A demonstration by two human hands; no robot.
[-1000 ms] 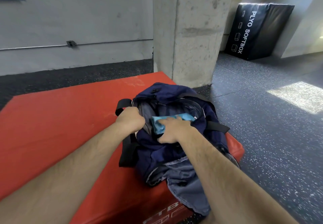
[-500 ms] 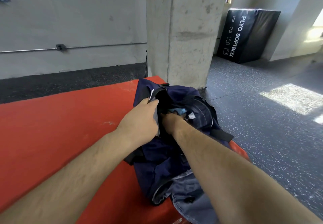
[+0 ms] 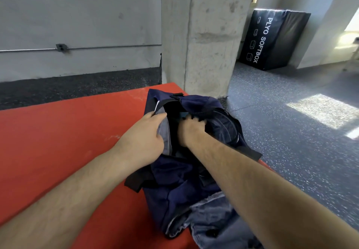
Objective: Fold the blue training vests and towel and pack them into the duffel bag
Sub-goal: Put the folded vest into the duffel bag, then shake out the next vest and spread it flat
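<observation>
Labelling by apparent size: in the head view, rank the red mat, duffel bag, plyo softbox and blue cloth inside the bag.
1. red mat
2. duffel bag
3. plyo softbox, farther off, so true size unsure
4. blue cloth, only a sliver showing

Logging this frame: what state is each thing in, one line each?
duffel bag: unzipped, lying on the red mat
left hand: grips the bag's opening edge
right hand: reaching into the opening, blurred, grip unclear
light blue cloth: inside the bag, mostly hidden
plyo softbox: upright against the far wall
</observation>
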